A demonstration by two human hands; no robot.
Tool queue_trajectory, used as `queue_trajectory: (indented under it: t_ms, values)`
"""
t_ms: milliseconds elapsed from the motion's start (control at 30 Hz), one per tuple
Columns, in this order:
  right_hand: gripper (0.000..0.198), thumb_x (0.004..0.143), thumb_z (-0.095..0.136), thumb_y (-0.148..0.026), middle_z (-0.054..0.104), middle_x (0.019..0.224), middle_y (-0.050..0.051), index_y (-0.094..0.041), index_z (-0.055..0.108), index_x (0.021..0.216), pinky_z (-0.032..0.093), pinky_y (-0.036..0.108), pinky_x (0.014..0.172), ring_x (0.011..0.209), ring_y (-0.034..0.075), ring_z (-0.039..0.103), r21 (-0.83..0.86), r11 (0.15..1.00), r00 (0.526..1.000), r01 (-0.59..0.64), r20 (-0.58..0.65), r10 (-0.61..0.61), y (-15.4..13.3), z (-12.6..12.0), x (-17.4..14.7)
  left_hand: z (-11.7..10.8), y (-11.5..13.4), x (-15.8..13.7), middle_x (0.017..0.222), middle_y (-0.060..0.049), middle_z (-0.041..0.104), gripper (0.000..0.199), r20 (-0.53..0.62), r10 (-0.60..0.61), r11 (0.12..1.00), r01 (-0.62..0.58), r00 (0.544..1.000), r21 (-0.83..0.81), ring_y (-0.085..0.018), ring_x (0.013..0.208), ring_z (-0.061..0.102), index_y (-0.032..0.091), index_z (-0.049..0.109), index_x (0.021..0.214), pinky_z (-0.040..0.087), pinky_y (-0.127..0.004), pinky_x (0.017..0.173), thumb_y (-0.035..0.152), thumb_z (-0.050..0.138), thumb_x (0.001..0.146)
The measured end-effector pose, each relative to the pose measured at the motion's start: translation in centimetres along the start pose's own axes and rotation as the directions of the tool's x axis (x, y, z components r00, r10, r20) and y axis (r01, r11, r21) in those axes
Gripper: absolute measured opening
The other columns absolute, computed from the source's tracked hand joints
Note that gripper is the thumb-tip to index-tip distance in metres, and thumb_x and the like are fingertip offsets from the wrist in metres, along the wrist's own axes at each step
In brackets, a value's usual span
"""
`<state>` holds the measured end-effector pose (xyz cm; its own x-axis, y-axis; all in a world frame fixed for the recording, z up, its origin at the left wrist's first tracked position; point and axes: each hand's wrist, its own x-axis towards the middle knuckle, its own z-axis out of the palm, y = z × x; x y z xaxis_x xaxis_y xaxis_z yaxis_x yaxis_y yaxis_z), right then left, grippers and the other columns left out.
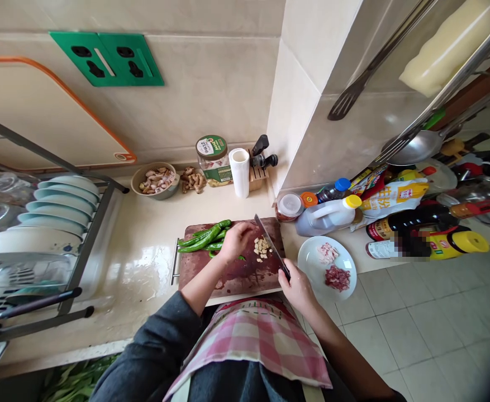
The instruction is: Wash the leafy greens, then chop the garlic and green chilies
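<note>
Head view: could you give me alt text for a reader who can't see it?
A person's right hand holds a black-handled metal knife at a reddish-brown rectangular cutting board, next to pale chopped pieces; the left hand is beside long green peppers. To the right, a round white plate holds two piles of meat, pale pink and dark red.

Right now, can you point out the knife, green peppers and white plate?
Knife (271,244): head view, on the blade.
Green peppers (205,240): head view, on a pepper's side.
White plate (314,264): head view, bare left part.
</note>
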<state>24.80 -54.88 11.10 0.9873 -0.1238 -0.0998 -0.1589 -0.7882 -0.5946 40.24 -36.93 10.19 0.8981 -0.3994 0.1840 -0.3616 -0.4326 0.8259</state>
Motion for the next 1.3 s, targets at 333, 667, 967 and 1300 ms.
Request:
queue_trajectory:
  t_ms: [333,667,967,1300]
  values:
    - [0.031,0.083,0.042,-0.017,0.061,0.1,0.006,-0.021,0.051,0.112,0.047,0.028,0.077,0.091,0.018,0.059,0.018,0.994,0.994,0.108,-0.009,-0.108,-0.3,0.7,-1.6,-2.2,4.5,3.7,0.08,0.0,0.066,0.016,0.704,0.177,0.951,-0.303,0.688,0.057,-0.016,0.079,0.059,0.021,0.067,0.079,0.044,-0.024,0.077,0.013,0.054,0.073]
    - [0.027,0.082,0.046,-0.017,0.059,0.093,0.005,-0.023,0.055,0.107,0.044,0.026,0.071,0.082,0.017,0.057,-0.049,0.994,0.993,0.096,0.077,-0.092,-1.2,0.9,-1.5,4.9,1.6,5.7,0.075,-0.003,0.068,0.021,0.826,-0.011,0.902,-0.351,0.564,0.251,-0.016,0.069,0.059,0.018,0.069,0.069,0.043,-0.025,0.068,0.005,0.053,0.065]
    - [0.026,0.082,0.045,-0.032,0.061,0.095,0.006,-0.02,0.052,0.104,0.05,0.03,0.069,0.079,0.018,0.06,0.434,0.894,0.992,-0.113,0.002,0.125,0.8,1.2,-2.8,-2.9,2.4,6.7,0.085,-0.003,0.065,0.018,0.281,-0.028,0.932,-0.076,0.959,0.353,-0.014,0.075,0.058,0.017,0.064,0.089,0.045,-0.025,0.073,0.02,0.05,0.078]
    - [0.037,0.07,0.06,-0.049,0.052,0.061,-0.006,-0.022,0.041,0.086,0.041,0.019,0.039,0.043,0.007,0.047,0.873,0.3,0.891,-0.385,0.267,0.366,-0.9,0.6,-1.2,4.9,2.3,-2.6,0.087,-0.007,0.058,0.014,0.457,0.112,0.909,-0.277,0.882,0.311,-0.018,0.085,0.054,0.018,0.058,0.088,0.043,-0.031,0.08,0.018,0.046,0.081]
